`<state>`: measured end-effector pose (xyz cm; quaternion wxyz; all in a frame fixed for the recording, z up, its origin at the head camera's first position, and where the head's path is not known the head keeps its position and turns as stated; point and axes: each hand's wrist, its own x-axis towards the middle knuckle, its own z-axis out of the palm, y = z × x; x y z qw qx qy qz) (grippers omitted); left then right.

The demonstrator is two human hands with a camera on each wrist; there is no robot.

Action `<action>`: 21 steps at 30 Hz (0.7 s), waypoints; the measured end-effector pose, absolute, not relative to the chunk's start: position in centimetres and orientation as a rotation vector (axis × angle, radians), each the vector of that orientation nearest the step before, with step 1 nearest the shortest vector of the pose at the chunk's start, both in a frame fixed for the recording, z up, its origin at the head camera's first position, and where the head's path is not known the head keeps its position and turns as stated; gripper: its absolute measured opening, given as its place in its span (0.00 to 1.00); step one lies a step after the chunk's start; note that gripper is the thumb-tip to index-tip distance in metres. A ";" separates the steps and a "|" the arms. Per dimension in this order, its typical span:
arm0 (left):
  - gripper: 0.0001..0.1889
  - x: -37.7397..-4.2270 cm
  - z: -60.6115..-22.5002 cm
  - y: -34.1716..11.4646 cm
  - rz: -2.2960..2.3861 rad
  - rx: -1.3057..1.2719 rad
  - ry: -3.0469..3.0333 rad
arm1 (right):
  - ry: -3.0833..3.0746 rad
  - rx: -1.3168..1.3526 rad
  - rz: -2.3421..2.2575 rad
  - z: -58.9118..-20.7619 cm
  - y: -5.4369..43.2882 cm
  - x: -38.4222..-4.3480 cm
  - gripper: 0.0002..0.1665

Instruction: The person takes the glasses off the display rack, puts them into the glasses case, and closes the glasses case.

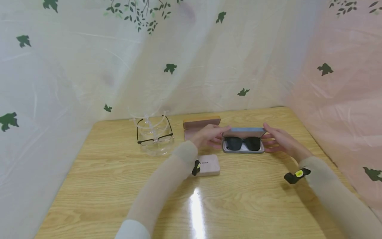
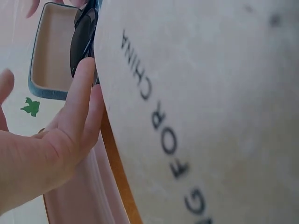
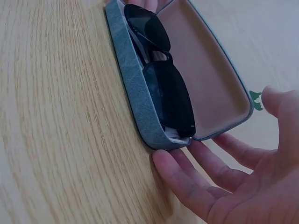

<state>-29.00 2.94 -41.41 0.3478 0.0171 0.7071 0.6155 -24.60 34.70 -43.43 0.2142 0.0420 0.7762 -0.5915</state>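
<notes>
A blue-grey glasses case [image 1: 243,152] stands with its lid [image 3: 210,70] raised and a pink lining showing. Black sunglasses [image 1: 253,143] lie inside, lenses facing me. At the case's left end is my left hand [image 1: 207,136], its fingers [image 2: 79,93] straight against the side and the thumb apart. My right hand [image 1: 279,139] is at the opposite end. In the right wrist view its fingertips [image 3: 164,161] touch the bottom part's corner, while the thumb stays off the lid. Neither hand is curled round the case.
Left of my left hand, black-framed glasses [image 1: 172,134] hang on a clear display stand [image 1: 158,153]. An orange-edged case [image 1: 201,123] lies opened behind that hand. A pale case with printed letters [image 1: 209,165] lies nearer me, under my left wrist. Patterned cloth hangs behind the table [image 1: 244,199].
</notes>
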 end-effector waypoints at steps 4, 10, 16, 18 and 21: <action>0.46 -28.8 -41.5 3.4 1.626 0.001 1.846 | 2.170 0.142 -1.621 -43.7 34.5 -24.8 0.55; 0.48 -28.6 -41.6 3.7 1.631 -0.038 1.858 | 2.178 0.135 -1.614 -43.8 34.5 -24.7 0.53; 0.48 -28.6 -41.6 3.9 1.639 -0.034 1.850 | 2.169 0.113 -1.646 -44.0 34.9 -24.7 0.47; 0.49 -28.6 -41.6 3.9 1.633 -0.034 1.845 | 2.165 0.115 -1.658 -44.1 34.9 -24.7 0.47; 0.49 -28.6 -41.6 3.8 1.621 -0.033 1.838 | 2.162 0.118 -1.665 -44.2 34.9 -24.7 0.46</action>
